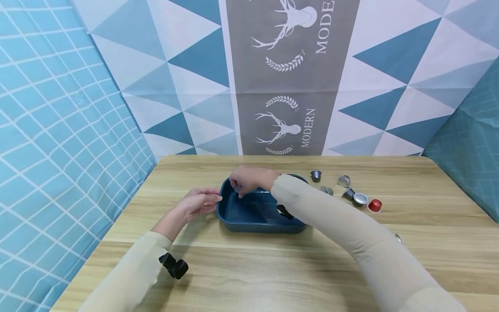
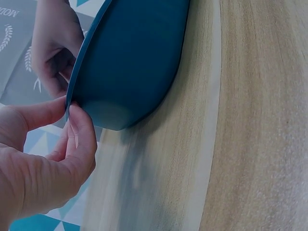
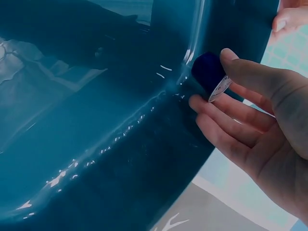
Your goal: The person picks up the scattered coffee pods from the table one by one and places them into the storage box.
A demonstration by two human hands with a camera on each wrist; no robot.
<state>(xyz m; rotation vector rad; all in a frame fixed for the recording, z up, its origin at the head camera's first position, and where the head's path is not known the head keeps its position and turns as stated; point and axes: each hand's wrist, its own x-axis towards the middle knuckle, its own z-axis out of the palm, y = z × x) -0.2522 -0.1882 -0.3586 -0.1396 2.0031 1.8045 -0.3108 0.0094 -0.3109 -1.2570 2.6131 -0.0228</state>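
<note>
Pinching the left rim of the blue tub point(image 1: 234, 219), the left hand point(image 1: 199, 203) sits on the wooden table point(image 1: 249, 268), thumb and fingers closed on the edge. Right hand point(image 1: 247, 180) reaches over the tub's far-left corner, fingertips gripping a dark blue capsule point(image 3: 208, 70). Loose capsules point(image 1: 352, 193) lie right of the tub.

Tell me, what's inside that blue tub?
Inside the blue tub, the right hand pinches a dark blue capsule at the far left corner. The bare floor shows; the sleeve hides the right part.
</note>
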